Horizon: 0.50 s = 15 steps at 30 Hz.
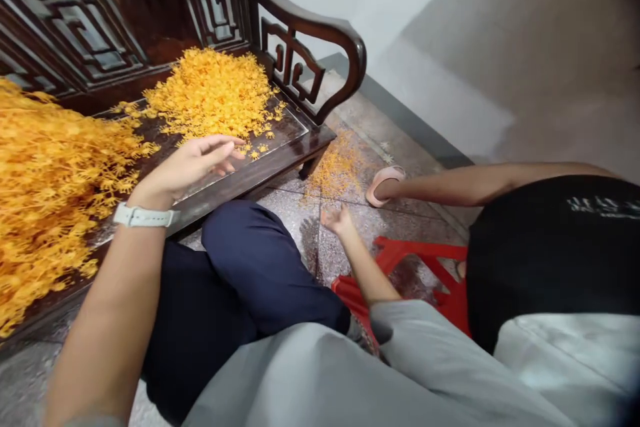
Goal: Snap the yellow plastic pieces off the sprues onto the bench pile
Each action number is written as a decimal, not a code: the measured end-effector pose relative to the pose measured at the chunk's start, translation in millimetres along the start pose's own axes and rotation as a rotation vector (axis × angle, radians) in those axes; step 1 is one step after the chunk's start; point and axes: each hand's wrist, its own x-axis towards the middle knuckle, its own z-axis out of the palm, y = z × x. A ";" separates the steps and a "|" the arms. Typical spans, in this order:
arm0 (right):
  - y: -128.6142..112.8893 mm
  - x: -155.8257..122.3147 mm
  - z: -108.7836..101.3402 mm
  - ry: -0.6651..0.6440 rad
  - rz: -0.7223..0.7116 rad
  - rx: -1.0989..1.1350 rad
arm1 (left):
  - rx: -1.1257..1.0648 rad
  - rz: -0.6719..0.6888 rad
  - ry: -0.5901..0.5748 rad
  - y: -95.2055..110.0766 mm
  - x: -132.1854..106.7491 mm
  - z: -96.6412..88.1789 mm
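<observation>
My left hand, with a pale watch on the wrist, hovers over the front edge of the dark wooden bench. Its fingers are stretched out with nothing in them. Just behind them lies a heap of small orange-yellow flower-like pieces. A larger heap of stemmed orange-yellow sprays covers the bench at the left. Lower down, beside my knee, my right hand hangs above the floor, palm turned up. Its fingers look loosely apart, and I see nothing held there.
Thin orange bits are scattered on the tiled floor beyond the bench leg. A red plastic stool stands to my right. Close by sits another person in black clothing, a pink shoe reaching toward the scraps. The bench's curved armrest rises near the wall.
</observation>
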 end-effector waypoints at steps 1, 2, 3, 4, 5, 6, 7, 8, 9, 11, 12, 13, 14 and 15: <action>21.7 -4.6 1.7 0.004 0.031 -0.027 | 0.018 -0.003 0.061 -6.3 11.6 -5.5; 41.8 -11.7 4.2 -0.003 0.054 -0.055 | 0.081 0.019 0.137 -12.8 22.2 -12.7; 59.4 -20.1 7.4 -0.015 0.071 -0.083 | 0.194 0.042 0.219 -19.6 31.6 -21.4; 73.6 -28.4 11.3 -0.028 0.077 -0.109 | 0.361 0.055 0.327 -26.6 39.2 -31.5; 84.1 -35.6 16.1 -0.040 0.072 -0.133 | 0.559 0.060 0.427 -33.7 44.7 -42.3; 90.4 -41.0 21.7 -0.045 0.055 -0.157 | 0.742 0.045 0.517 -40.6 47.7 -53.4; 92.6 -44.4 28.4 -0.044 0.024 -0.178 | 0.888 0.016 0.593 -47.3 48.3 -64.1; 90.9 -45.9 36.2 -0.040 -0.019 -0.200 | 0.992 -0.014 0.653 -53.5 46.6 -74.0; 85.6 -46.2 45.3 -0.036 -0.072 -0.221 | 1.059 -0.043 0.706 -58.9 43.2 -82.8; 66.5 -45.6 68.1 -0.049 -0.190 -0.261 | 1.125 -0.074 0.801 -66.6 33.0 -96.2; 54.0 -46.2 82.0 -0.070 -0.243 -0.277 | 1.143 -0.079 0.842 -68.7 27.5 -101.0; 40.5 -48.2 97.7 -0.103 -0.299 -0.292 | 1.152 -0.083 0.879 -69.7 22.2 -104.6; 26.7 -51.8 115.3 -0.149 -0.365 -0.311 | 1.154 -0.085 0.910 -69.7 17.3 -107.5; 13.3 -56.9 135.0 -0.207 -0.439 -0.333 | 1.150 -0.084 0.936 -69.0 12.7 -109.9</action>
